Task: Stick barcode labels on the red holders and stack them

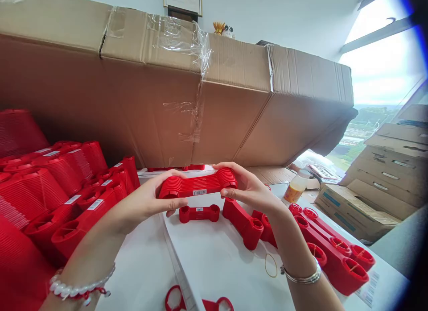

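The left hand [150,198] and right hand [250,187] share one red ribbed stack [200,185], raised just above the worktop [217,266]. Each grip is clamped on one rounded end, thumb on the near side and fingers behind or over the top, though the far fingertips are hidden. Holding both ends probably keeps the thin nested layers lined up and stops the long shape from twisting. The stack lies level, its barcode label [199,192] turned towards the person, which would make it easy to read. A smaller red piece [199,214] lies beyond the open middle of the worktop, its label also facing the person, while a slanting stack [243,224] sits to its right. A loose rubber band [271,265] lies near the right forearm, within easy reach. Tan strands cross the round openings of the stacks at the right [334,253], likely binding their layers together. The labelled stacks at the left [63,186] are packed closely, perhaps to save space and let neighbours prop each other up.
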Demonstrator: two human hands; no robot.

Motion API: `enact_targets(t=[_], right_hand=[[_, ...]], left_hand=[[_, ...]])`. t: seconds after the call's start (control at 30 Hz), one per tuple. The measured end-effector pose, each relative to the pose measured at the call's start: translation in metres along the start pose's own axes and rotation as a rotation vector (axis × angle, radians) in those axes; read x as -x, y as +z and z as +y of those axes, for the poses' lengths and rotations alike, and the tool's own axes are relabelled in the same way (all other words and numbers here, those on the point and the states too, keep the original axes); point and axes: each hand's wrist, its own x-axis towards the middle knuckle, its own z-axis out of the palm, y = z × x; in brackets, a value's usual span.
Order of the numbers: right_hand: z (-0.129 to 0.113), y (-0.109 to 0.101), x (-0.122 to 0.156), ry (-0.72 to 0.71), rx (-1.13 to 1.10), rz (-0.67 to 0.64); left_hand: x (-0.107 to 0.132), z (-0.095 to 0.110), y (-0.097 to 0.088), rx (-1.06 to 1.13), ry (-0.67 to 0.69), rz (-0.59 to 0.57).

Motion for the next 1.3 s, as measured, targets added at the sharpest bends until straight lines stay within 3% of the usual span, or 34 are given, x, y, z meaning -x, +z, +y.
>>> enact_targets(t=[0.17, 0.37, 0.47, 0.6, 0.73, 0.83, 1.03, 1.3], right_hand=[[0.001, -0.004, 0.001, 0.082, 0.158, 0.036], [0.012, 0.013, -0.003, 0.058, 0.902, 0.068], [0.029, 0.03, -0.014, 0.11, 1.076, -0.008], [0.058, 0.043, -0.03, 0.192, 1.162, -0.051], [0.081, 0.042, -0.036, 0.299, 1.214, -0.142], [0.089, 0.038, -0.042, 0.383, 1.215, -0.249], [0.096, 0.035, -0.062, 0.553, 1.196, -0.433], [0.101, 0.035, -0.069, 0.623, 1.224, -0.501]], left_hand=[[-0.002, 0.002, -0.002, 0.034, -0.038, 0.138], [-0.022, -0.018, 0.005, 0.046, -0.152, 0.15], [-0.037, -0.038, 0.007, 0.055, -0.207, 0.122], [-0.057, -0.07, 0.008, 0.042, -0.315, 0.076], [-0.069, -0.095, 0.011, -0.008, -0.43, 0.029], [-0.071, -0.1, 0.009, -0.071, -0.463, 0.035], [-0.072, -0.107, -0.007, -0.227, -0.514, 0.168], [-0.077, -0.131, -0.01, -0.292, -0.596, -0.083]])
